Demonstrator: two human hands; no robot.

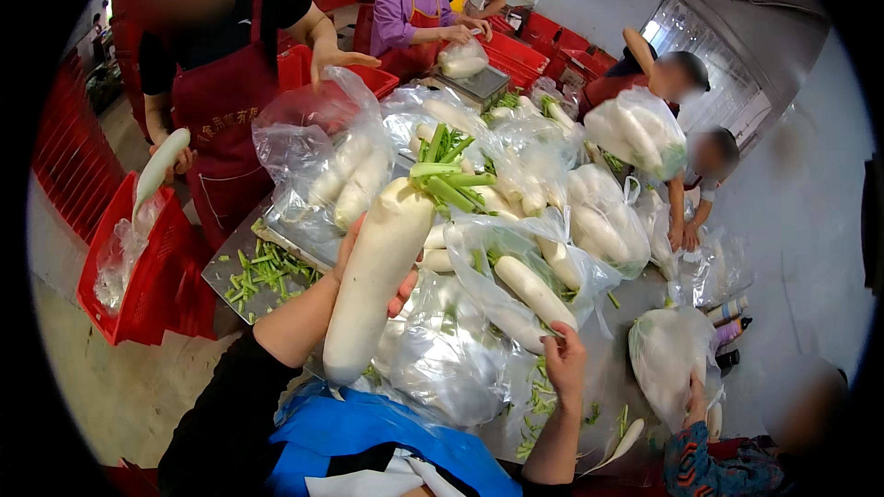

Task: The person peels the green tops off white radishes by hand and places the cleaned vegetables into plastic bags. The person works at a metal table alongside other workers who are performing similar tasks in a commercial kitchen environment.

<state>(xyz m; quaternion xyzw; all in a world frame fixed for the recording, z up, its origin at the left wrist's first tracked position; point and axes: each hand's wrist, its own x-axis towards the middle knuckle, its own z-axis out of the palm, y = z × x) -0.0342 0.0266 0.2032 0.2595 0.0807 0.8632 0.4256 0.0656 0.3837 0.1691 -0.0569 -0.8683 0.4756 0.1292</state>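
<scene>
A large white daikon radish (376, 276) with trimmed green stalks (449, 172) lies tilted across my left hand (403, 294). My left fingers curl round it from behind; the radish hides most of the palm. To the right, a clear plastic bag (466, 241) lies with its mouth spread and daikons (535, 290) inside. My right hand (565, 359) pinches at the bag's near edge, by the tip of one daikon. Below the held radish, in front of my blue apron (387, 421), is another filled clear bag (449, 352).
More bagged daikons (601, 221) cover the metal table (608, 352). Cut stalks (269, 273) lie at its left. Scales (483, 86) stand at the back. A red crate (152, 276) is at left. Co-workers surround the table; one holds a daikon (159, 166), another grips a filled bag (670, 359).
</scene>
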